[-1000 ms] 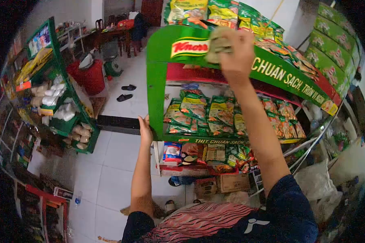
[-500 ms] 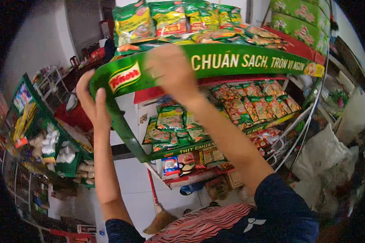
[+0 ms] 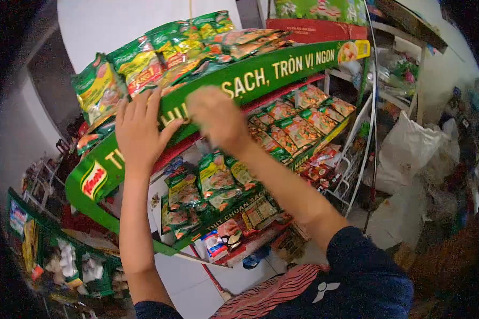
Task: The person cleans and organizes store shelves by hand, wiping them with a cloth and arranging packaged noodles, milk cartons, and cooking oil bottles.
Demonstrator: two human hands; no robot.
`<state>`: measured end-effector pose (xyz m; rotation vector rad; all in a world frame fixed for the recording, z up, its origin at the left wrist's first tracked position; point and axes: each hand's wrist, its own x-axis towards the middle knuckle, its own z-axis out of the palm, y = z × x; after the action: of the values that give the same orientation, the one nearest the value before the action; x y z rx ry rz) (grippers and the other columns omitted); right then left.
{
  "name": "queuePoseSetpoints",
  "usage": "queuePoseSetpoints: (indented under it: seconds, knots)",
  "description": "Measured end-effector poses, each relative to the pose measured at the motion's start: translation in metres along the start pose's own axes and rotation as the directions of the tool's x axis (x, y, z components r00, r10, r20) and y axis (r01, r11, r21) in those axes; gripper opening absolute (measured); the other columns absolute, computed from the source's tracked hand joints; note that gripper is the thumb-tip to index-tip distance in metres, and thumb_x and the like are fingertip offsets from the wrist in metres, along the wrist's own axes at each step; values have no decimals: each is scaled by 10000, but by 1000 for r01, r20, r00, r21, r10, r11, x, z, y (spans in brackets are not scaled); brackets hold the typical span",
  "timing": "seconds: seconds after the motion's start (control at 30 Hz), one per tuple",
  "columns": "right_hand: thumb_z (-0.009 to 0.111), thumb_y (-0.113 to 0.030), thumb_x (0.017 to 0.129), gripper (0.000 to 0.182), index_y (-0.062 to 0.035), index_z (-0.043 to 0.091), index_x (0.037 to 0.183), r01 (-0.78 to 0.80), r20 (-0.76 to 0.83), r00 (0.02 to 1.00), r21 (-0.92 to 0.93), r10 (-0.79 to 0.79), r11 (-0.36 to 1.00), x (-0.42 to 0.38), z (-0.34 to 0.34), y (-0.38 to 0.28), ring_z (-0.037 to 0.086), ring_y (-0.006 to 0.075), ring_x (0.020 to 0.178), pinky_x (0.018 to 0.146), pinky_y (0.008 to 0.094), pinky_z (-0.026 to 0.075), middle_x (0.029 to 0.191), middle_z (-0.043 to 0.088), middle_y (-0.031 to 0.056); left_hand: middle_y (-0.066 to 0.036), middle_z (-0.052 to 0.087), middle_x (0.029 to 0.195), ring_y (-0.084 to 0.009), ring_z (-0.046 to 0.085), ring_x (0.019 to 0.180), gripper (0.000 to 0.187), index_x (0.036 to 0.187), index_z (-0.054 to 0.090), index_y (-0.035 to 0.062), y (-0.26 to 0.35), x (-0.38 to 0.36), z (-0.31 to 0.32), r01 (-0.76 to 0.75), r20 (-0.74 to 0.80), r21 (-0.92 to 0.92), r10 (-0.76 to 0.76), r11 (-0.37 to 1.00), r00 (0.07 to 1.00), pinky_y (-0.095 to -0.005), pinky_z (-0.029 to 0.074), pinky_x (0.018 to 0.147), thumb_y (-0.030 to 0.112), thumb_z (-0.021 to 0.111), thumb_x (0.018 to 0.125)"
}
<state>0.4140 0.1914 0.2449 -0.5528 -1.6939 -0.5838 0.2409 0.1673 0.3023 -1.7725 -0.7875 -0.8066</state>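
Evidently both hands are at the long, curved green sign board with white lettering (image 3: 250,81), which runs beneath the left fingers and behind the right ones. The left hand (image 3: 143,133) lies against its face, fingers straight and slightly spread towards the upper edge, thumb stretched out to the side, closed around nothing. The right hand (image 3: 215,119) is bent in front of the board, its fingers blurred; whether they hold anything, or truly touch the surface, cannot be told.

Below and left of the left fingers is the red-and-white logo (image 3: 93,181). Just above those fingertips, shiny green-and-yellow plastic packets (image 3: 138,66) lean upright, while flatter packets with orange food pictures (image 3: 253,42) lie in an uneven pile above and right of the right fingers. Under the right fingers, more green packets (image 3: 218,175) fill a lower shelf.

The handling of the board looks underway: lettering right of the right fingers reads plainly, and part between the hands is covered. How much is done or left does not show.
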Motion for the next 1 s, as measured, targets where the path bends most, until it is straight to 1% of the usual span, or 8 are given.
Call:
queuePoseSetpoints:
  seconds: [0.03,0.1,0.3,0.43,0.63,0.83,0.87,1.0]
  knots:
    - [516,-55,673,167,-37,555,834,-66,187,980,-48,74,997,1,-24,22,477,319,978,901,413,340,950,549,121,-89,519,1024,-245,484,929,524,1118,479,81,-1,-2,1,-9,0,-10,9,1000,1000,-410,314,891,440,515,738]
    - [526,-70,679,185,-27,555,857,114,-292,940,-213,-174,970,-30,-36,98,483,296,971,870,391,363,947,552,124,-93,533,976,-252,490,885,488,1058,510,69,-1,-3,2,41,13,-45,-40,998,999,-391,343,843,438,512,739]
    - [506,-117,782,236,-26,515,1000,-520,-648,630,58,428,852,-43,-71,163,459,314,979,880,401,337,1069,486,138,-109,566,875,-273,514,801,378,947,551,49,2,-4,6,156,-6,-119,-157,981,988,-356,373,735,368,524,746]
    - [512,-104,769,262,-73,501,1029,61,-306,946,-160,-109,985,-41,-46,119,455,349,975,870,392,353,1071,485,128,-120,569,877,-279,518,823,382,979,555,59,2,-7,8,172,-16,-105,-174,980,985,-366,369,754,366,512,755]
    - [587,-108,723,306,-93,525,1023,279,50,959,-29,-277,960,-37,-109,181,419,290,1101,927,377,320,1118,497,114,-154,548,935,-300,505,888,437,1011,548,59,0,-9,11,160,0,-82,-161,984,987,-390,351,795,407,484,754]
    - [521,-183,814,328,-9,480,1089,-502,-514,685,181,517,845,-74,-182,315,468,236,1012,887,306,334,1094,507,131,-150,541,918,-303,501,871,478,1012,543,54,1,-9,12,155,-3,-73,-156,985,988,-388,350,777,449,431,769]
    - [538,-161,797,329,-2,477,1077,-598,-681,629,-115,375,793,-90,-184,360,447,288,1028,900,342,326,1071,493,171,-149,538,920,-305,498,867,495,1009,542,53,0,-9,11,148,-18,-97,-151,984,988,-388,349,770,468,408,775]
    - [497,-103,800,244,0,488,1022,-543,-701,593,14,395,840,-63,-164,327,457,258,972,874,337,336,1006,503,134,-146,531,919,-309,493,865,524,997,539,49,3,-5,7,197,33,-131,-194,972,980,-389,347,763,495,370,781]
